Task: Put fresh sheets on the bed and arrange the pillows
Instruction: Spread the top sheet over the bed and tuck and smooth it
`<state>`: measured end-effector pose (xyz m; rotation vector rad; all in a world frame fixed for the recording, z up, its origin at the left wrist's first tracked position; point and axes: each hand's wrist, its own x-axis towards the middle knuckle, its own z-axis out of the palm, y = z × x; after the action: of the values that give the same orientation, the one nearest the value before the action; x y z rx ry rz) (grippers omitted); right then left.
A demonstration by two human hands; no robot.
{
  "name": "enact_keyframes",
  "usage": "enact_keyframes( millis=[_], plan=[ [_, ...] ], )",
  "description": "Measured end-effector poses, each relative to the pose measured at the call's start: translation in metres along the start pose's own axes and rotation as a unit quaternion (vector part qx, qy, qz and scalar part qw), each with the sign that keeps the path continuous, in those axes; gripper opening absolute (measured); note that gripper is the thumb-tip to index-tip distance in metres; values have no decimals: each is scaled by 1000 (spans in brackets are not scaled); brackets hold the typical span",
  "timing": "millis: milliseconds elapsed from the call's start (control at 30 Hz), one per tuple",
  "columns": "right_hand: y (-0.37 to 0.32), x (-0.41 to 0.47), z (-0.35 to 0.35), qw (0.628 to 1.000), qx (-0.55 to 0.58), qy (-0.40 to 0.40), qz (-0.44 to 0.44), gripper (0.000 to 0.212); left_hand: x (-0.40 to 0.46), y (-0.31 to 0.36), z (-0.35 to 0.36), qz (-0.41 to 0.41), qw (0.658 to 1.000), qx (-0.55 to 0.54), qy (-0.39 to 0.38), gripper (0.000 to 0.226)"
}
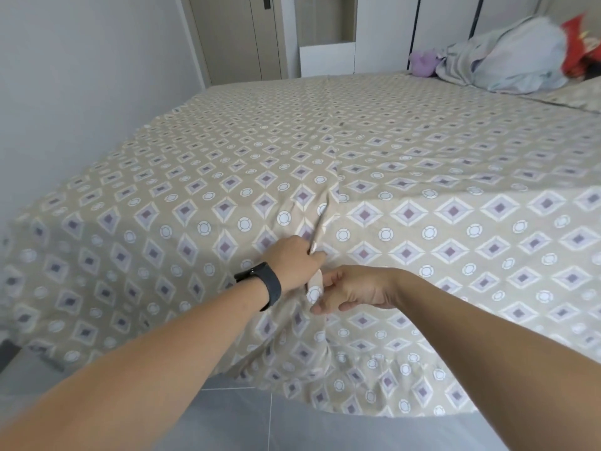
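A beige sheet (390, 164) printed with purple diamonds and white circles lies spread over the bed (19, 353), covering it from the near edge at 6 o'clock back to the far edge near 12 o'clock. Its front hem hangs over the near side and drapes toward the grey tiled floor (227, 418). A raised crease runs through the middle of the sheet from about 12 o'clock down to the hands.

Both hands meet close together on that crease, just below the centre of the view. The left hand (294, 263), with a black watch (263, 284) on its wrist, has its fingers curled round a gathered ridge of the fabric. The right hand (353, 289) sits just beside it at 4 o'clock from it, its thumb and fingers pinching a bunched fold of the same sheet, so that both are clamped on the cloth. Fabric gathers below them into a loose pleat that falls over the bed's edge.

At 2 o'clock, on the far corner of the bed, lies a crumpled pale grey bundle of bedding (507, 60). A small purple soft toy (422, 63) rests just beside it at its 9 o'clock, and something red (577, 40) shows at its 3 o'clock, too blurred to identify. A pillow (575, 96) in matching print lies below the bundle. A door (234, 34) stands at 11 o'clock.
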<state>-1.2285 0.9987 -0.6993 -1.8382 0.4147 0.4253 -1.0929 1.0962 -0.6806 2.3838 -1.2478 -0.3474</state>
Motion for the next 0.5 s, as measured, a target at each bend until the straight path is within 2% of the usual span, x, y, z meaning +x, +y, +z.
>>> enact_keyframes(
  millis=[133, 200, 300, 400, 500],
  plan=[
    [13, 11, 8, 995, -87, 47, -9, 18, -10, -5, 1, 54, 998, -27, -7, 44],
    [14, 16, 8, 990, -124, 62, 3, 27, -12, -5, 0, 80, 997, -14, -6, 43],
    [8, 16, 3, 982, -182, 41, 21, 15, -12, -6, 0, 120, 993, -8, -3, 47],
    [10, 22, 7, 965, -256, 35, 36, 29, -15, -14, 11, 98, 994, -26, -47, 45],
    [16, 27, 11, 954, -292, 33, 50, 27, -19, -16, 23, 87, 990, -36, -103, 48]
  ],
)
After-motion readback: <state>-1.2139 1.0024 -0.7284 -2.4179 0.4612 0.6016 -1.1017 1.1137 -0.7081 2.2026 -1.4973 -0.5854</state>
